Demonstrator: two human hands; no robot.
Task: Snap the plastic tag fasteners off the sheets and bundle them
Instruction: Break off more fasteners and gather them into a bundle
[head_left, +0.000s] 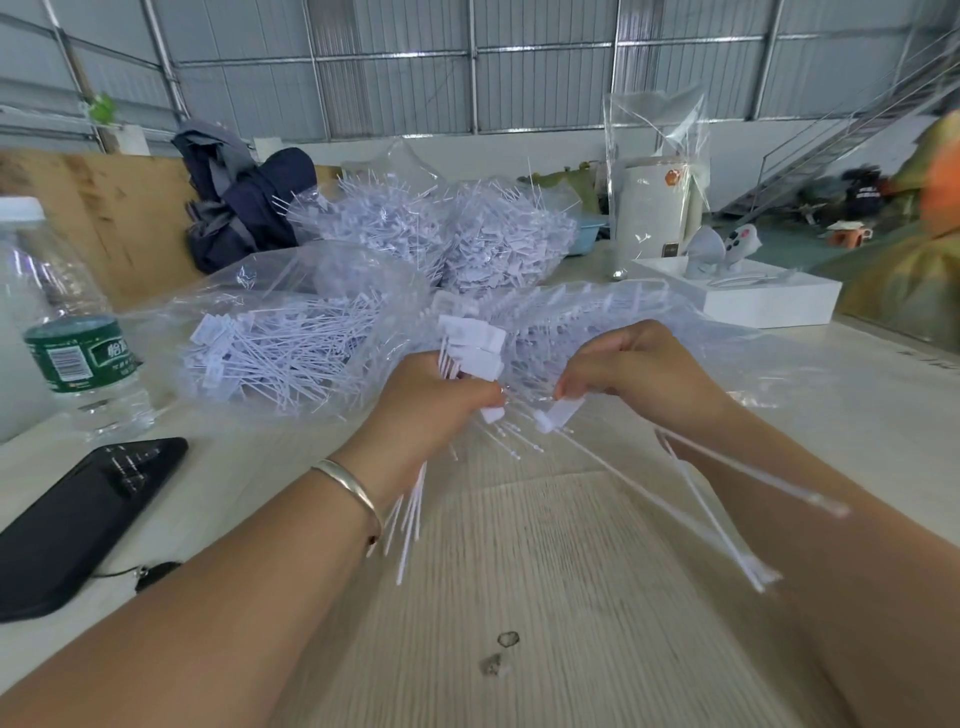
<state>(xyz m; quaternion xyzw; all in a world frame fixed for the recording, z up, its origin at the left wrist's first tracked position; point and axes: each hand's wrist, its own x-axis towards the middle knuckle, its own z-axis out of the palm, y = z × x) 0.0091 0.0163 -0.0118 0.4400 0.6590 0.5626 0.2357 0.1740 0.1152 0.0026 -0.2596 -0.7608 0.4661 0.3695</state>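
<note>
The left hand (431, 400) grips a bundle (470, 348) of white tag fasteners, its fingers curled round it: flat rectangular heads stacked above the fist, thin tails fanning out below the wrist. Just beside it, the right hand (634, 369) pinches one fastener (558, 415) by its head, its long tails trailing along the forearm. Both are held over the pale bench (519, 571). Behind, clear bags (291, 338) hold heaps of loose fasteners.
</note>
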